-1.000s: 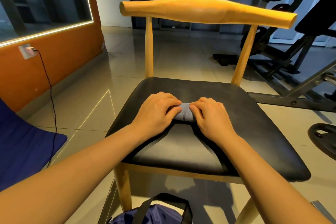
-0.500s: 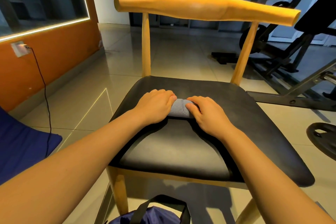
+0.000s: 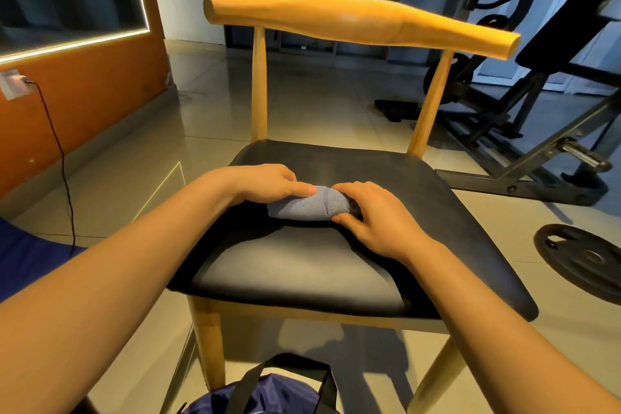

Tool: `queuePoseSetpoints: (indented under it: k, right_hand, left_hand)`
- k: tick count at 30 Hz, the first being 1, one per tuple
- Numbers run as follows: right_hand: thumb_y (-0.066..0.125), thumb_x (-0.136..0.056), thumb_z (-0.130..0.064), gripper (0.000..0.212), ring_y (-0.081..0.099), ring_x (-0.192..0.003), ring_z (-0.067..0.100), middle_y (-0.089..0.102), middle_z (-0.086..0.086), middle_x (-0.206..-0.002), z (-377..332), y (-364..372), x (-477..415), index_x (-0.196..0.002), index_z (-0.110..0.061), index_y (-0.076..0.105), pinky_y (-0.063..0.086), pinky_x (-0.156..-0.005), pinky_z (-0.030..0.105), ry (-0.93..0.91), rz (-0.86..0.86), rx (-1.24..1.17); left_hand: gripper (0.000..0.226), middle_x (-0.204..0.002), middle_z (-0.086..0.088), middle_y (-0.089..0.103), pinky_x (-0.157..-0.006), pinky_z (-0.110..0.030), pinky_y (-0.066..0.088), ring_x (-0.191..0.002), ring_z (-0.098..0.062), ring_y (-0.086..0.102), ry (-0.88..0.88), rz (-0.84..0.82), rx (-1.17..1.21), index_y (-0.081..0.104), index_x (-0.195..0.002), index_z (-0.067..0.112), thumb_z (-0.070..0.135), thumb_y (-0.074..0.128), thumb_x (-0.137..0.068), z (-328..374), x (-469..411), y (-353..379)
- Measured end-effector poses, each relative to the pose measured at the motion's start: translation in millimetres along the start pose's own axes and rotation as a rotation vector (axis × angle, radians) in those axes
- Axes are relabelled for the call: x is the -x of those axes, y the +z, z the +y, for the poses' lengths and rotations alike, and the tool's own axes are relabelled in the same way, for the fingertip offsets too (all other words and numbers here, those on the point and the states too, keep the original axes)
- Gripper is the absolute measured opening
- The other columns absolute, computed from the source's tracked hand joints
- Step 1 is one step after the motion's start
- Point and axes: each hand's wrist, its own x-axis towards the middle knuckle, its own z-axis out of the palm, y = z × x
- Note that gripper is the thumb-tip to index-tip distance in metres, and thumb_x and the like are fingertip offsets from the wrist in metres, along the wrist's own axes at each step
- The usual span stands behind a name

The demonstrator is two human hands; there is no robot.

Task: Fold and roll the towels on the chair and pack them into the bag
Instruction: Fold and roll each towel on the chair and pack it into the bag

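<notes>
On one chair [image 3: 437, 198], one towel [image 3: 302, 207]

A black weight plate [image 3: 583, 262] is lying on the tiled floor [image 3: 319, 104] at four o'clock, a gym machine [image 3: 564, 30] is standing at two, and a cable [image 3: 62, 158] is hanging from a wall socket [image 3: 11, 86] at nine.

L hand [image 3: 265, 183], R hand [image 3: 373, 217] both curled round towel [image 3: 302, 207].
</notes>
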Motion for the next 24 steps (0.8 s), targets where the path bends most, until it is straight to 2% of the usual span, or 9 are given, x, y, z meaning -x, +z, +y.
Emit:
queuePoseSetpoints:
  k: [7, 10, 14, 18, 19, 21, 24]
  right_hand:
    - [0.064, -0.097, -0.04, 0.04, 0.056, -0.101, 0.013, 0.066, -0.008, -0.118, -15.4, -8.4, 25.5, -0.135, -0.03, 0.057, 0.05, -0.088, 0.036, -0.036, 0.011, -0.058]
    - [0.062, -0.097, -0.042, 0.04, 0.056, -0.104, 0.012, 0.065, -0.01, -0.12, -25.8, -13.5, 39.9, -0.136, -0.031, 0.056, 0.05, -0.09, 0.036, -0.029, 0.006, -0.073]
    - [0.065, -0.093, -0.046, 0.039, 0.058, -0.106, 0.008, 0.065, -0.015, -0.12, -44.2, -26.9, 61.7, -0.13, -0.034, 0.058, 0.052, -0.091, 0.035, -0.005, -0.02, -0.099]
    - [0.076, -0.083, -0.049, 0.038, 0.064, -0.097, 0.008, 0.069, -0.016, -0.106, -58.4, -44.7, 83.4, -0.116, -0.031, 0.066, 0.057, -0.085, 0.039, 0.072, -0.217, -0.229]
    - [0.079, -0.082, -0.048, 0.042, 0.066, -0.098, 0.008, 0.07, -0.014, -0.106, -63.2, -49.3, 89.2, -0.117, -0.029, 0.068, 0.058, -0.086, 0.038, 0.1, -0.246, -0.311]
    - [0.082, -0.077, -0.049, 0.063, 0.067, -0.106, 0.007, 0.07, -0.008, -0.118, -73.5, -53.1, 100.2, -0.131, -0.023, 0.063, 0.057, -0.096, 0.033, 0.19, -0.289, -0.501]
    - [0.087, -0.072, -0.051, 0.089, 0.064, -0.119, 0.01, 0.065, -0.004, -0.133, -92.3, -44.0, 114.9, -0.147, -0.021, 0.048, 0.05, -0.108, 0.038, 0.304, -0.466, -0.814]
  left_hand:
    - [0.059, -0.109, -0.004, 0.064, -0.098, -0.039, 0.048, -0.105, -0.02, 0.061, 0.035, -0.065, -0.067, 0.065, -0.112, 0.015, 0.065, 0.037, -0.099, 9.4, 38.9, 2.3]
    - [0.057, -0.104, -0.005, 0.063, -0.095, -0.038, 0.05, -0.101, -0.02, 0.061, 0.087, -0.023, -0.052, 0.064, -0.109, 0.015, 0.065, 0.038, -0.099, 13.3, 57.8, 6.3]
    - [0.049, -0.097, -0.004, 0.062, -0.08, -0.031, 0.049, -0.096, -0.021, 0.062, 0.187, 0.055, -0.027, 0.063, -0.103, 0.016, 0.061, 0.044, -0.098, 17.2, 83.9, 15.0]
    - [0.038, -0.093, 0.005, 0.065, -0.077, -0.028, 0.054, -0.093, -0.012, 0.064, 0.313, 0.078, 0.035, 0.068, -0.099, 0.023, 0.057, 0.051, -0.097, 17.1, 117.2, 31.2]
    - [0.035, -0.091, 0.007, 0.066, -0.075, -0.026, 0.054, -0.091, -0.01, 0.064, 0.348, 0.078, 0.053, 0.069, -0.097, 0.024, 0.056, 0.053, -0.097, 16.4, 126.2, 35.2]
    - [0.03, -0.087, 0.008, 0.067, -0.072, -0.023, 0.054, -0.09, -0.007, 0.065, 0.406, 0.063, 0.084, 0.072, -0.093, 0.026, 0.051, 0.056, -0.097, 15.4, 144.8, 42.1]
    - [0.026, -0.084, 0.008, 0.067, -0.069, -0.019, 0.054, -0.09, -0.007, 0.067, 0.465, 0.014, 0.144, 0.074, -0.092, 0.025, 0.046, 0.058, -0.096, 18.6, 174.2, 52.2]
